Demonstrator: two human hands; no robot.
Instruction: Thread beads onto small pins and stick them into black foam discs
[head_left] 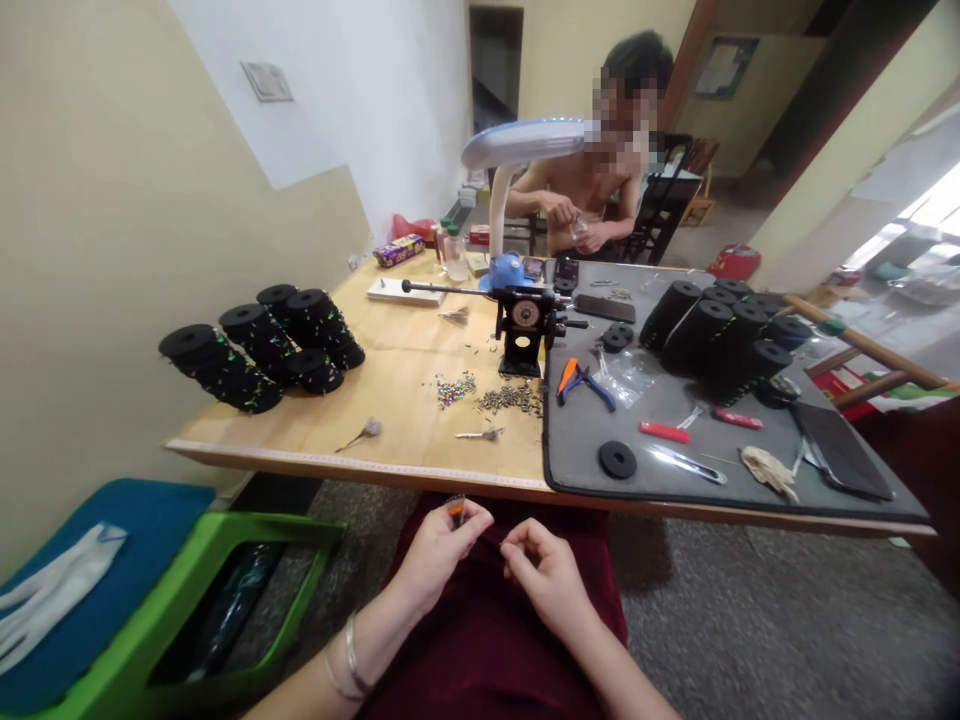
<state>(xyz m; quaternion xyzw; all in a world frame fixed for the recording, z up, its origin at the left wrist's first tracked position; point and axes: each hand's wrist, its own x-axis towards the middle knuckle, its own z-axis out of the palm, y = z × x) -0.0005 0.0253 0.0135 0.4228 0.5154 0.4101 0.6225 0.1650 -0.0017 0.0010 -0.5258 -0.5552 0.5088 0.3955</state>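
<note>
My left hand (448, 545) is closed in a pinch above my lap, just off the table's front edge. From its fingers sticks up a small orange piece with a dark, fringed top (456, 510); its kind is unclear. Close beside it, my right hand (541, 565) has thumb and forefinger pressed together, and anything in them is too small to make out. Ahead on the table lie a small feathery tuft on a thin stem (369, 430), a similar brush-like piece (480, 435), a pile of colourful beads (454, 388) and a pile of dark metal bits (511, 398).
A black hand-crank winder (521, 330) stands mid-table before a desk lamp (496, 215). Black foam spools (255, 345) are stacked left, more (720, 320) right. The grey mat (585, 450) carries pliers (581, 385), tweezers (686, 463) and a foam disc (617, 460). Someone sits opposite, holding a small container.
</note>
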